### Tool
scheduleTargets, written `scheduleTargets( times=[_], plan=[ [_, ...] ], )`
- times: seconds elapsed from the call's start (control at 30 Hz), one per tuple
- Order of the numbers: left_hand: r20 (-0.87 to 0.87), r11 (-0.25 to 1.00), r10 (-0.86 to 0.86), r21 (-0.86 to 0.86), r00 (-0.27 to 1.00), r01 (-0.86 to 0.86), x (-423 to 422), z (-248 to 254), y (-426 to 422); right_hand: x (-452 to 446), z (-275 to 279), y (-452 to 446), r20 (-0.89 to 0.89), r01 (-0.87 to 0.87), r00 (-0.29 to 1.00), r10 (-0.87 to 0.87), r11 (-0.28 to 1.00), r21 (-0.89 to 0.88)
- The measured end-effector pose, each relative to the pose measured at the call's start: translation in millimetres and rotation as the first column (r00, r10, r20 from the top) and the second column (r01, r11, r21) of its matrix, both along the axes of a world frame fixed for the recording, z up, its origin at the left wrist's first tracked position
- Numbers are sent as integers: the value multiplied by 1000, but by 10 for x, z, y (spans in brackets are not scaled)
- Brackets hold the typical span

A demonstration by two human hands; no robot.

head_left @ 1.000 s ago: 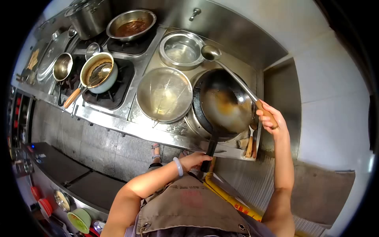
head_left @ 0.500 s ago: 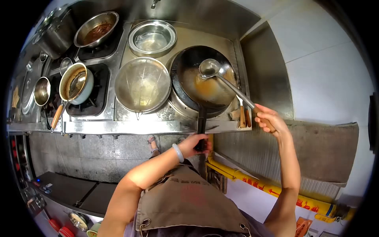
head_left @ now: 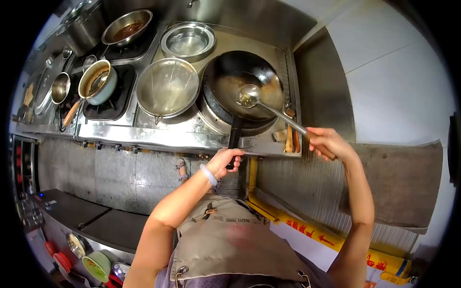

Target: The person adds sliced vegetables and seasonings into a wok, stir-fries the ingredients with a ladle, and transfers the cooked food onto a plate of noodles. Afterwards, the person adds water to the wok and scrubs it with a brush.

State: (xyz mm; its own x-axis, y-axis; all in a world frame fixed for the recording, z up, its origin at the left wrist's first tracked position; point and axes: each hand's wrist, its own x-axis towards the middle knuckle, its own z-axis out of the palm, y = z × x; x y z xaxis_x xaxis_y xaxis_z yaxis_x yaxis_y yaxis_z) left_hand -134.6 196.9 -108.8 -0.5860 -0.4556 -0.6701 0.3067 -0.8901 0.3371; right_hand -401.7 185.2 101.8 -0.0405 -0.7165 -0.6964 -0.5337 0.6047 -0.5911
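Observation:
My left hand [head_left: 227,161] is wrapped round the black handle of the wok [head_left: 225,72], which is tilted over the round burner. My right hand [head_left: 330,143] grips the wooden end of a long ladle [head_left: 283,116]. The ladle's bowl is inside the wok and holds a little yellowish liquid with small bits. Left of the wok sits a wide strainer [head_left: 168,89] over a bowl. Behind the strainer stands a metal basin [head_left: 188,40] of clear liquid.
A pale pot [head_left: 103,86] with a spoon, a small steel pan [head_left: 60,88], a bowl of reddish food [head_left: 127,29] and a tall stockpot [head_left: 82,31] stand at the left. Wooden-handled tools [head_left: 289,138] lie right of the burner. A yellow pipe [head_left: 307,227] runs below.
The ladle's bowl has come down from above the basin's right side into the wok. The wok's handle has shifted left with my left hand, and the orange-brown liquid in it has shrunk. The view has also moved.

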Motion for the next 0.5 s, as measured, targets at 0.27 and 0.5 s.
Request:
scheduleTargets(
  times=[0.27, 0.5],
  plan=[
    [-20, 994, 110, 21, 994, -110, -208, -94, 104, -454, -636, -311, 638, 220, 690, -342, 939, 265],
    [-36, 993, 119, -3, 992, -119, -233, -113, 115, -359, -657, 92, 575, 175, 789, -215, 977, 125]
  ],
)
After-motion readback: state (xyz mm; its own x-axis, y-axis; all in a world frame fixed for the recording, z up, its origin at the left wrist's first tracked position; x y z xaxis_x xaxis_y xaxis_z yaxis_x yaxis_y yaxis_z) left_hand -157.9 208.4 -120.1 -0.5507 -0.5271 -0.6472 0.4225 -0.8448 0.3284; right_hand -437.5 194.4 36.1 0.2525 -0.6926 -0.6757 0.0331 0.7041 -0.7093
